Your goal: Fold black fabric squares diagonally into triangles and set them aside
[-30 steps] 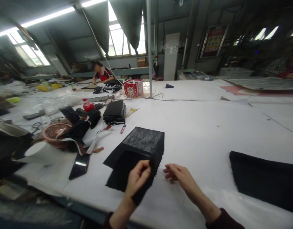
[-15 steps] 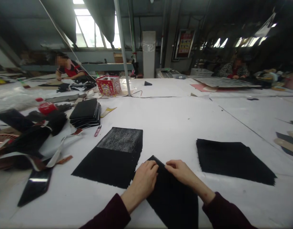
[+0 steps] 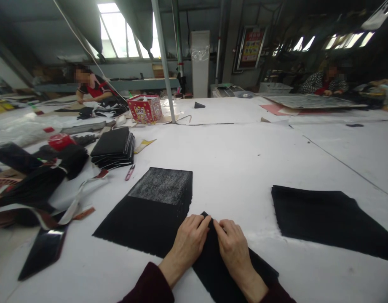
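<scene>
Before me a black fabric piece point(image 3: 209, 265) lies at a slant on the white table. At its far corner my left hand point(image 3: 190, 237) is closed, thumb and fingers pinching the edge. My right hand point(image 3: 233, 246) is closed on the same edge just beside it, fingertips almost touching the left ones. A narrow strip along that edge looks folded, partly hidden under the fingers. Close to my left hand lies a stack of black fabric pieces point(image 3: 137, 225) with a speckled grey band at its far end. More black fabric point(image 3: 326, 219) lies to the right.
Small pink-handled thread snips point(image 3: 129, 172) lie near a stack of folded black pieces point(image 3: 111, 147). Fabric strips point(image 3: 75, 202) and a glossy dark plate point(image 3: 44, 252) are at the left. Beyond stand a red patterned box point(image 3: 145, 109) and a pole point(image 3: 164, 63). Two people sit farther back.
My right hand has moved left and turned inward, now next to my left hand at the fabric's corner. The fabric's right side has shifted, and the view has turned slightly.
</scene>
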A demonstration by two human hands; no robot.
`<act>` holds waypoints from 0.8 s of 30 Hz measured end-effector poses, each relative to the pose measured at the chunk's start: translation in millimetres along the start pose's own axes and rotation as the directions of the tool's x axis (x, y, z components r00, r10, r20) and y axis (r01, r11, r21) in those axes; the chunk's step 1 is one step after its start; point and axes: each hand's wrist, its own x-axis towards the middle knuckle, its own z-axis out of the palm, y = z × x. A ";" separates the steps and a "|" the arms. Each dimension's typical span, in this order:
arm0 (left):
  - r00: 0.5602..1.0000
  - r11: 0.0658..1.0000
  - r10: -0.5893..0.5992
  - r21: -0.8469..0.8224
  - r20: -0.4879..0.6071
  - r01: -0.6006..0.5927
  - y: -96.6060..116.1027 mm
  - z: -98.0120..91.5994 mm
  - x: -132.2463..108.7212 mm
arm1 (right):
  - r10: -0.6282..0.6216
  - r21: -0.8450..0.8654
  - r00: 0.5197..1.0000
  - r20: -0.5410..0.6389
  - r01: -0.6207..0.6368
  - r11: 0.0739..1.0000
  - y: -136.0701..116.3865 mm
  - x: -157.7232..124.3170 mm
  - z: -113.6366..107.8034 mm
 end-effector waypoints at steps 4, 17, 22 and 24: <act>0.999 0.999 -0.004 0.041 0.044 0.002 -1.0 -1.4 1.3 | -0.040 -0.046 0.999 0.026 0.041 0.998 -0.3 1.9 0.5; 0.996 0.998 -0.055 0.021 0.070 0.054 -5.5 4.1 6.2 | -0.056 -0.069 0.995 0.078 0.061 0.996 2.2 1.3 8.1; 0.996 0.998 -0.058 0.019 0.064 0.057 -6.7 5.4 5.1 | -0.069 -0.062 0.997 0.044 0.072 0.995 1.9 2.6 8.7; 0.996 0.998 -0.062 0.019 0.065 0.061 -7.4 5.9 5.2 | -0.062 -0.064 0.996 0.057 0.066 0.996 1.6 2.7 8.6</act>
